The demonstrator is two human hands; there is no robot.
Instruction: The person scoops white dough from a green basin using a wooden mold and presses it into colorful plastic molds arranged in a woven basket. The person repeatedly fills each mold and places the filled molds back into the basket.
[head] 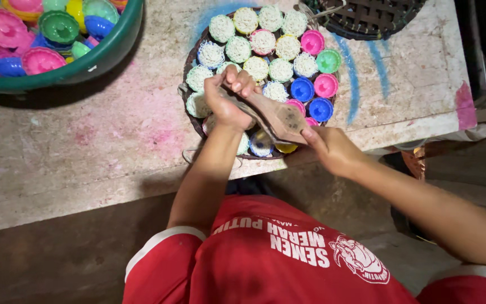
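My left hand (229, 95) and my right hand (330, 147) both grip a long brown wooden press (274, 115), held over the near part of a round dark woven tray (189, 63). The left hand squeezes its upper end; the right holds the lower end near the table edge. The tray carries several small coloured plastic cups (302, 89) in pink, blue, green and yellow. Many of them are filled with white noodle-like strands (238, 49); those on the right side are bare.
A big green basin (105, 53) full of coloured cups stands at the far left. A second dark woven tray (367, 19) lies at the back right. The worn table (85, 152) shows pink and blue stains; its near edge runs under my arms.
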